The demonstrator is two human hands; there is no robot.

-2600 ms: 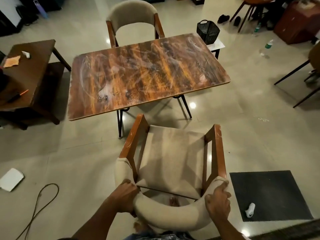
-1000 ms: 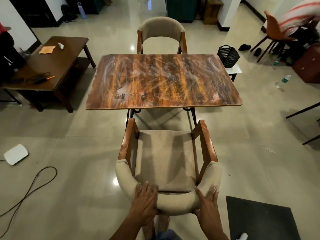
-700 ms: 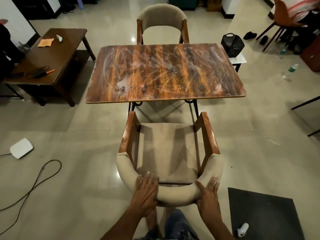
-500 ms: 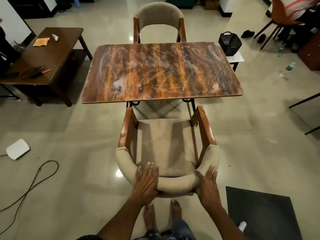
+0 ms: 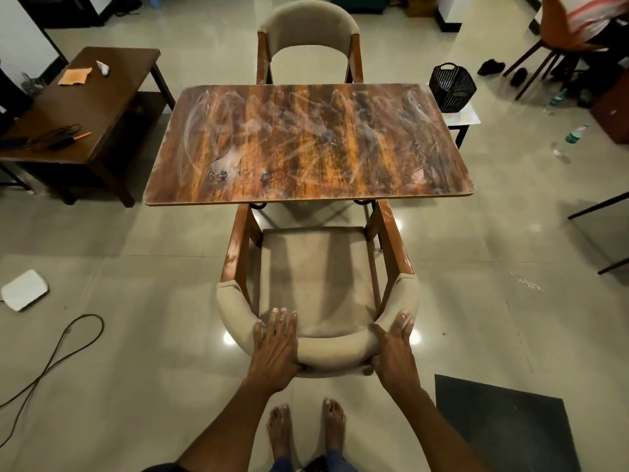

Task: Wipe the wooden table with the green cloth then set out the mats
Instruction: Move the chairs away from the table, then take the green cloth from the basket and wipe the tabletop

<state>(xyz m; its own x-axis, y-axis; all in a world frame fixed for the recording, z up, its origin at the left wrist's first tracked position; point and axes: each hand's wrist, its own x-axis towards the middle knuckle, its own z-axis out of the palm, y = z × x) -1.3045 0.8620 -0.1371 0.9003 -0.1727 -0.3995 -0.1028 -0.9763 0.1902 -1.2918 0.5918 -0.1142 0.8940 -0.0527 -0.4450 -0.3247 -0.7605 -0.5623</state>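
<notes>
The wooden table (image 5: 306,141) stands ahead of me, its top bare and covered in pale streaky smears. A beige padded chair (image 5: 316,277) with brown wooden arms faces it, the arm fronts touching under the near table edge. My left hand (image 5: 275,345) grips the left part of the curved backrest, fingers over the top. My right hand (image 5: 394,349) grips the right part of the backrest. No green cloth and no mats are in view.
A second beige chair (image 5: 308,39) stands at the far side. A dark side table (image 5: 78,117) with an orange cloth sits left. A black basket (image 5: 452,86) rests on a small white stand right. A dark floor mat (image 5: 503,424), a cable (image 5: 51,362) and a white slab (image 5: 23,289) lie on the floor.
With both hands on its backrest, the chair has slid forward until its arms reach under the table edge. My hands moved from the backrest's ends toward its middle.
</notes>
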